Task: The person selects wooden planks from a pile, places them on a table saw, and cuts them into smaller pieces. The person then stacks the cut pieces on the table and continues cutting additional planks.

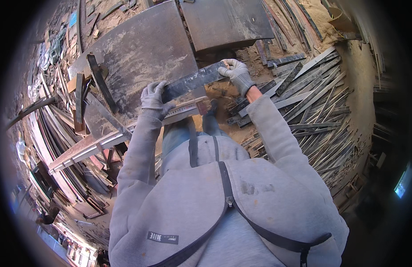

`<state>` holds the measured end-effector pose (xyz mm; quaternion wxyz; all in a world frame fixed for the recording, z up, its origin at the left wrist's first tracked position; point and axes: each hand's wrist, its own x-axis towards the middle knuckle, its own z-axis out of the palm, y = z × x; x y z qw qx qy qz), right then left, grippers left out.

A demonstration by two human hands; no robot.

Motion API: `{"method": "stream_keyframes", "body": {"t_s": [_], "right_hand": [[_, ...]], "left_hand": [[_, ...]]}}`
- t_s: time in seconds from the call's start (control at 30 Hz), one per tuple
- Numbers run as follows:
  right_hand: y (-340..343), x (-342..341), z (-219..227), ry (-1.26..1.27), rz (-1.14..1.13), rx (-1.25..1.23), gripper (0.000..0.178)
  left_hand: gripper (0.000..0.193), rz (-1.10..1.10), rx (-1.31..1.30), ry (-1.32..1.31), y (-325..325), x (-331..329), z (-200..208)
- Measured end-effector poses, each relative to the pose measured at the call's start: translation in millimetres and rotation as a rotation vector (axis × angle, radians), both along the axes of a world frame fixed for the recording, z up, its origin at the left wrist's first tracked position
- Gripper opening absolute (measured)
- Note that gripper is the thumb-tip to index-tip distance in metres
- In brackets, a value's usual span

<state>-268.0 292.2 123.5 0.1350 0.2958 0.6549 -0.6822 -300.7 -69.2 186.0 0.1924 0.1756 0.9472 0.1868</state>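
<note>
1. Both ends of the dark metal strip (195, 81) are covered by the gloved left hand (153, 100) and right hand (236, 73).
2. The rusty plate (226, 22) is cut off by the top edge.
3. The scrap pile (54, 133) at the left rim blurs beyond telling.

I see the metal strip (195, 81) held before me between both hands, a steel table (134, 53) behind it, stacked bars (317, 102) to my right

Sandy floor (224, 91) strewn with metal strips (317, 102) and flat steel plates (139, 53).
</note>
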Motion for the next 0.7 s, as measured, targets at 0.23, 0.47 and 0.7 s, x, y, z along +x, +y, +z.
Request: {"method": "stream_keyframes", "body": {"t_s": [0.23, 0.47, 0.7], "right_hand": [[-36.8, 47.7, -71.1, -0.047, 0.017, 0.046, 0.037], [-44.8, 63.0, -72.6, -0.177, 0.074, 0.021, 0.05], [-28.3, 105.6, -77.2, -0.081, -0.049, 0.376, 0.038]], "left_hand": [[0.145, -0.288, -0.275, -0.051, -1.8, 62.8, -47.6], [0.116, -0.277, -0.069, 0.107, -3.7, 60.1, -62.8], [0.111, -0.295, 0.002, 0.216, -0.2, 62.0, -61.1]]}}
